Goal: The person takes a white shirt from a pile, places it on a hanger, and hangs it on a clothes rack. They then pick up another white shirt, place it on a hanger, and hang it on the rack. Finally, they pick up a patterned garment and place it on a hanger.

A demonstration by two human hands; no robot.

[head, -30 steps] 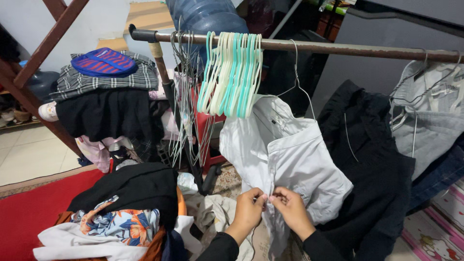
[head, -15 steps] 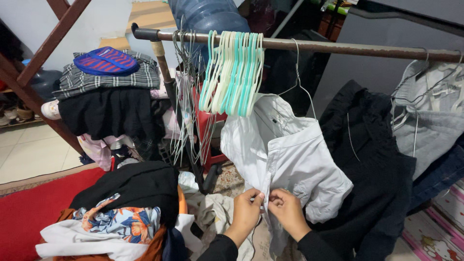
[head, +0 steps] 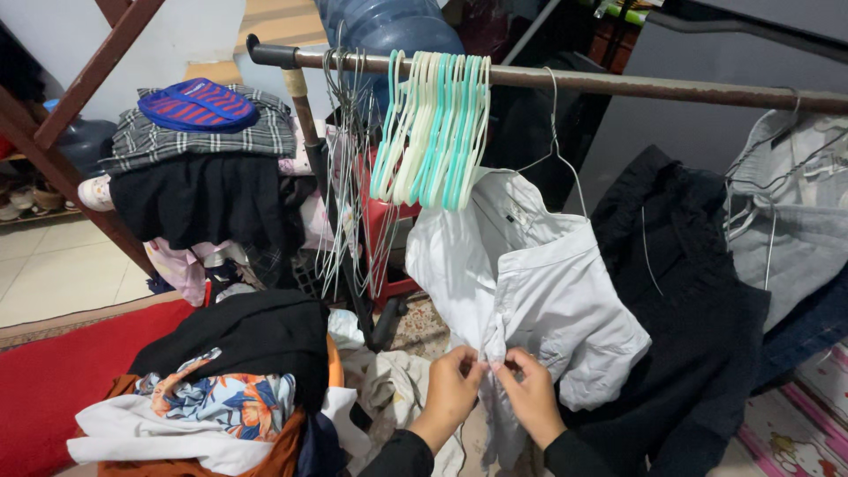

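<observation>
At lower centre, the left hand (head: 453, 391) and right hand (head: 533, 395) pinch the hanging white shirt (head: 530, 291) with closed fingertips.

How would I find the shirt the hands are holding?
Look along the long rusty rail to the bunch of green and white hangers. Just right of them one white shirt hangs on a wire hanger. Its neighbours are black and grey; only it is white.
</observation>
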